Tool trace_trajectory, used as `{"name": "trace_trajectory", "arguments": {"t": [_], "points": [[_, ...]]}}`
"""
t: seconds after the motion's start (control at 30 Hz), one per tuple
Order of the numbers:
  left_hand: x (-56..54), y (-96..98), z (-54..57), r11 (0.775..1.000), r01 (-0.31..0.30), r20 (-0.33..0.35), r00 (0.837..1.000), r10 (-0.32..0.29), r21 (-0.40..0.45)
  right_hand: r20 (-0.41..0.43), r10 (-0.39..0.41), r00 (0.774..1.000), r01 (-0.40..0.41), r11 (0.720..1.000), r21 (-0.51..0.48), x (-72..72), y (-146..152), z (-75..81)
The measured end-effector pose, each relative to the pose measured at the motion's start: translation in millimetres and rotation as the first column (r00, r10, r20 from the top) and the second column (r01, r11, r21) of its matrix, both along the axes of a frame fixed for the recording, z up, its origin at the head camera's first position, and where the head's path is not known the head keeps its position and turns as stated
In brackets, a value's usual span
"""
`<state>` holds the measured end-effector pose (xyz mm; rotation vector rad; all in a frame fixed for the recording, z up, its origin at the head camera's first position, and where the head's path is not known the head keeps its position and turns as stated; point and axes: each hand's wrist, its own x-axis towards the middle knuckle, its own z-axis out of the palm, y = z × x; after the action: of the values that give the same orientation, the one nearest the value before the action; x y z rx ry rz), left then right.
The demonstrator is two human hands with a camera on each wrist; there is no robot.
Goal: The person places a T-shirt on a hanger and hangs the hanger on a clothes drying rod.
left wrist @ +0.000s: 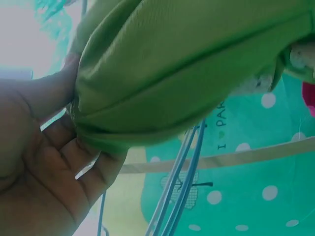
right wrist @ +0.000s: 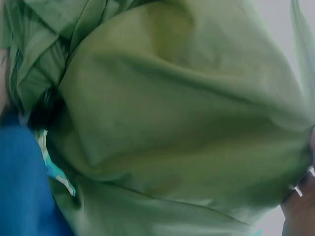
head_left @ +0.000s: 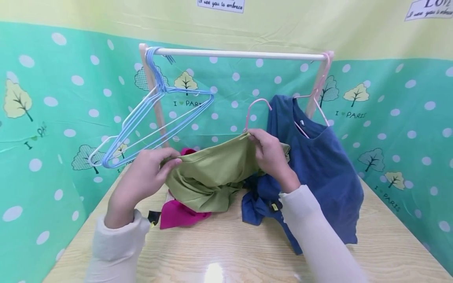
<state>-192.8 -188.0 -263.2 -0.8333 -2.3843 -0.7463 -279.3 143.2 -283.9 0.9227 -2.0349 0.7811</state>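
Note:
A green garment is stretched between my two hands above the table, its lower part bunched in folds. My left hand pinches its left end between thumb and fingers; the left wrist view shows the green cloth at that thumb and fingertips. At the upper edge, the fingers of my right hand pinch the cloth just below the hook of a pink hanger. The rest of that hanger is hidden behind or inside the garment. Green fabric fills most of the right wrist view.
A rack with a white bar stands behind. Several blue and white hangers hang at its left end. At its right end a blue sleeveless top hangs on another pink hanger. Magenta cloth lies on the wooden table.

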Motion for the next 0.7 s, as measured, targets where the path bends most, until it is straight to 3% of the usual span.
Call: {"name": "trace_trajectory", "arguments": {"t": [0.13, 0.27, 0.4, 0.6, 0.7], "points": [[-1.4, -1.6, -4.4, 0.996, -0.084, -0.102, 0.991, 0.086, 0.026, -0.01, -0.004, 1.0, 0.004, 0.999, -0.036, 2.6, -8, -10.3], [-2.1, -3.9, -4.7, 0.982, -0.184, -0.131, 0.973, 0.188, 0.046, -0.02, -0.015, 1.0, 0.013, 0.997, -0.077, 6.2, -16, -17.1], [-1.1, -0.6, -4.9, 0.961, -0.271, -0.059, 0.96, 0.274, 0.057, -0.025, -0.056, 0.998, 0.052, 0.991, -0.121, 11.2, -18, -22.9], [1.2, 5.1, -3.9, 0.901, -0.431, 0.097, 0.9, 0.426, 0.048, -0.039, -0.12, 0.992, 0.111, 0.976, -0.188, 19.5, -19, -31.0], [0.8, 6.9, -2.1, 0.905, -0.423, 0.128, 0.901, 0.414, 0.052, -0.042, -0.145, 0.989, 0.132, 0.966, -0.22, 20.7, -18, -32.4]]}}
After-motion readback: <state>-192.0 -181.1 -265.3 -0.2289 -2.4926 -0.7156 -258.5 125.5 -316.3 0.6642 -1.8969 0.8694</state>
